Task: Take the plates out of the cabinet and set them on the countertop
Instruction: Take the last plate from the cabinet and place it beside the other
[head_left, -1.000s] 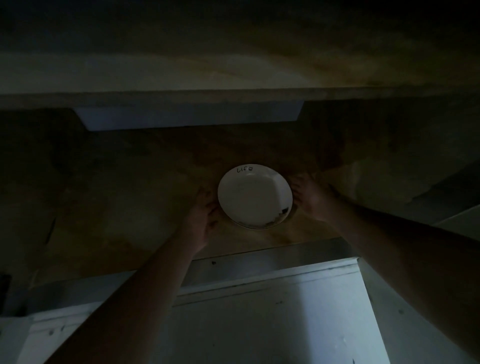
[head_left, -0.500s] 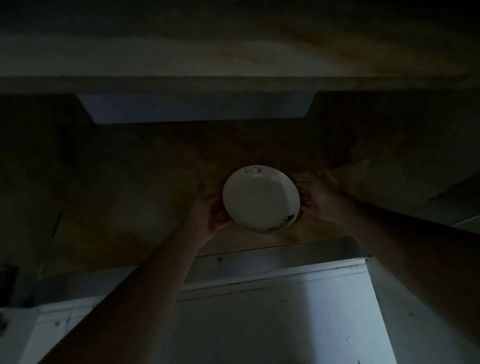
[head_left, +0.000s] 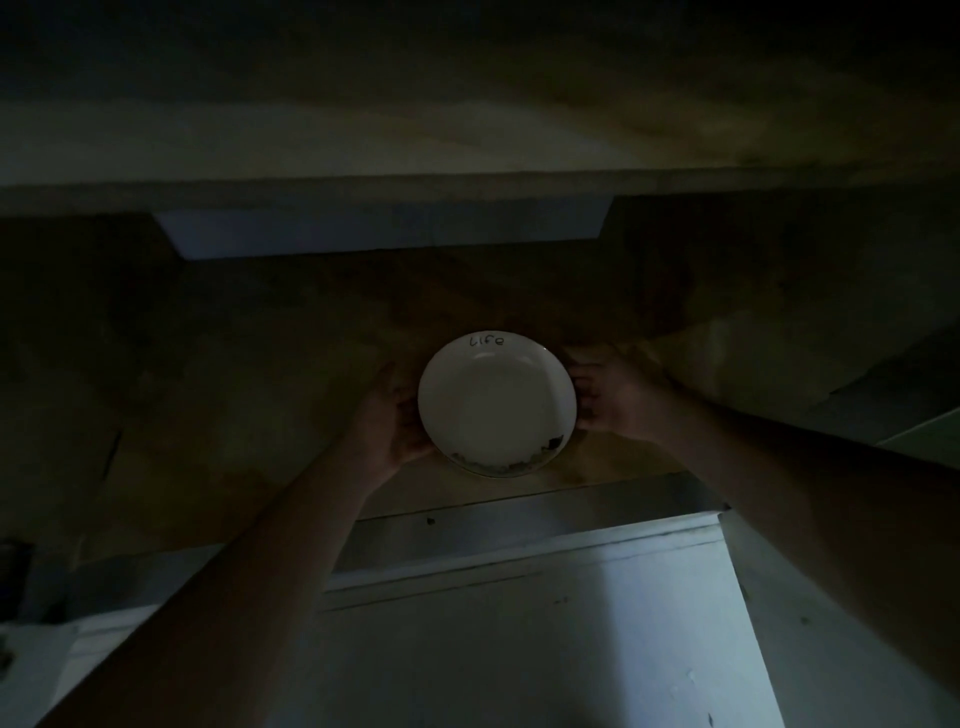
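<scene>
A round white plate (head_left: 496, 402) with the word "Life" on its far rim and a dark pattern on its near rim sits over the dim brown shelf (head_left: 260, 395) inside the cabinet. My left hand (head_left: 387, 423) grips the plate's left edge, fingers curled under the rim. My right hand (head_left: 610, 395) holds the right edge. Whether the plate touches the shelf or hangs just above it is unclear in the dark.
The shelf above (head_left: 467, 156) runs across the top of the view, with a pale back panel (head_left: 384, 234) under it. The cabinet's white front frame (head_left: 519, 545) and white door panel (head_left: 545, 649) lie near me. A dark object (head_left: 13, 561) sits at far left.
Both hands have closed in on the plate's edges and taken hold of it. The plate has shifted slightly toward me and to the right.
</scene>
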